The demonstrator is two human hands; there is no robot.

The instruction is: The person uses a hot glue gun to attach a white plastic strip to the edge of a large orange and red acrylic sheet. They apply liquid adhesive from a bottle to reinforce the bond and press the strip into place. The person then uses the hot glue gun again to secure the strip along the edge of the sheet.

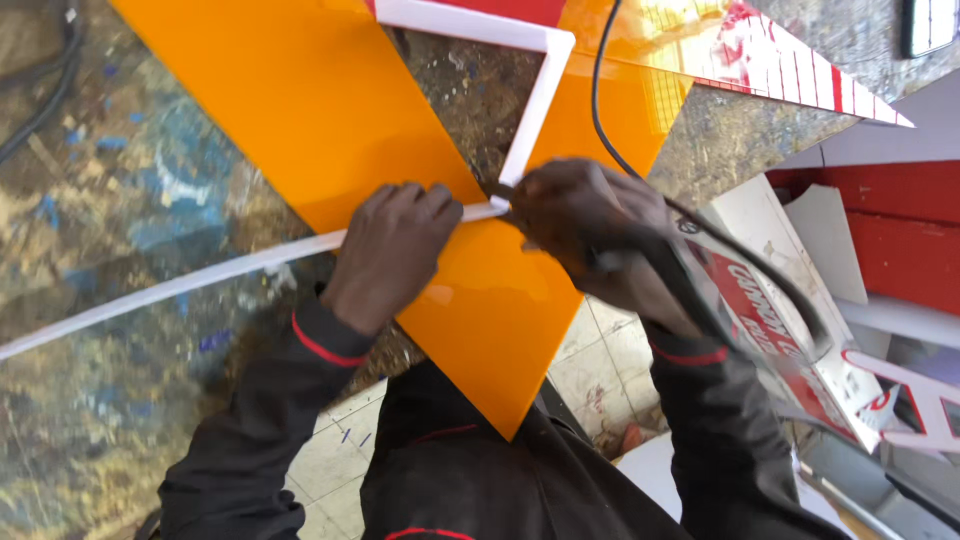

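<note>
Centrally in the frame, the left hand [392,252] lies palm down with fingers curled, pressing on a white strip [200,278] where it crosses the orange sheet [320,110]; the strip runs away to the left edge of the frame and, past the hands, bends up toward the top middle. Just right of it, the right hand [585,232] is closed around a dark corded tool [655,262], its tip touching the strip at the bend; the black cable [600,90] loops up to the top edge. The sheet rests on a paint-spattered worktable [120,190], its lower corner overhanging at bottom centre. Red-and-white sign pieces [790,330] are stacked at the right.
</note>
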